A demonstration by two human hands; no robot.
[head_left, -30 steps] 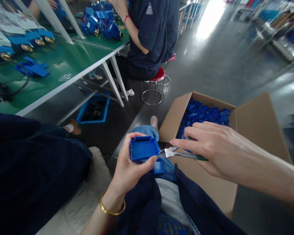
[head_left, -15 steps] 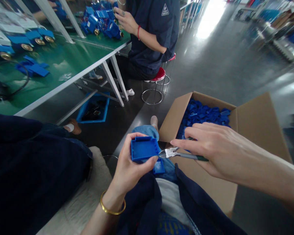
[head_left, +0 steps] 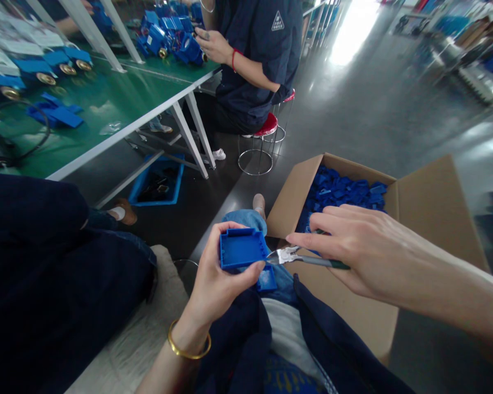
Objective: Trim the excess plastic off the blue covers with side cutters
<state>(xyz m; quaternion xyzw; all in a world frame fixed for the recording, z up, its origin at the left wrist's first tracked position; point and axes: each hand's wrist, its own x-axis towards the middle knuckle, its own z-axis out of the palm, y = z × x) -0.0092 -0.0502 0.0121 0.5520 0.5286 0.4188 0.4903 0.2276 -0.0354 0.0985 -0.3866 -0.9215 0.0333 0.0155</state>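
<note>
My left hand (head_left: pixel 222 282) grips a blue plastic housing (head_left: pixel 243 249), a shallow rectangular shell with its hollow side up, thumb along the near edge. In my right hand (head_left: pixel 345 241) is a pair of cutting pliers (head_left: pixel 312 260), with dark grips and a bright metal head. The pliers' tips meet the housing's right edge near its lower corner; whether the jaws bite on plastic is too small to tell. A second blue plastic piece (head_left: pixel 267 279) lies on my lap just below the housing, partly hidden by my thumb.
A cardboard box (head_left: pixel 427 202) full of blue plastic parts (head_left: pixel 340 189) stands open at the right. Ahead left is a green-topped table (head_left: pixel 123 104) with blue assemblies. A co-worker (head_left: pixel 254 65) sits on a red stool (head_left: pixel 267 126); a blue bin (head_left: pixel 176 189) is under the table.
Both my hands, the housing and the pliers stay practically still. The co-worker's hand has shifted slightly, and the dark-sleeved person at my left has moved a little.
</note>
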